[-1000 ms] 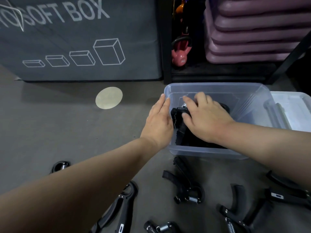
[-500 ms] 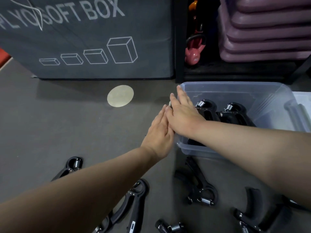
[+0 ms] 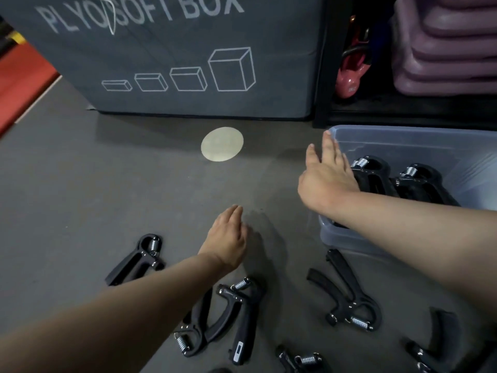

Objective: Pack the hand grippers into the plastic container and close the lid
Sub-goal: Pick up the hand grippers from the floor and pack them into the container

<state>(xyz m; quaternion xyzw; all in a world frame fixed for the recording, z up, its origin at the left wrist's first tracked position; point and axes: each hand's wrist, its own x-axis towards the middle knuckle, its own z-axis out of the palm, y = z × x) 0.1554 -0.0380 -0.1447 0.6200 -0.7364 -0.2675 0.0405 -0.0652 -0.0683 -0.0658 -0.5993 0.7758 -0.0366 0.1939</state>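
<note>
The clear plastic container point(image 3: 403, 135) stands on the floor at the right, with two black hand grippers point(image 3: 376, 176) lying inside it. My right hand point(image 3: 326, 173) is open, fingers straight, over the container's left rim, holding nothing. My left hand point(image 3: 227, 238) hovers open over the bare floor, left of the container. Several black hand grippers lie loose on the floor: one at the left point(image 3: 137, 259), a pair under my left forearm point(image 3: 236, 316), one below the container point(image 3: 347, 294), others at the bottom edge point(image 3: 301, 359).
A dark grey soft plyo box point(image 3: 174, 57) stands behind. A black rack at the back right holds a pink kettlebell point(image 3: 349, 76) and stacked purple mats point(image 3: 446, 49). A pale round marker point(image 3: 222, 144) is on the grey floor. Red flooring point(image 3: 18, 76) shows at far left.
My right hand came out of the container to its left rim. My left hand left the container's side and dropped back toward the loose grippers. The view shifted left.
</note>
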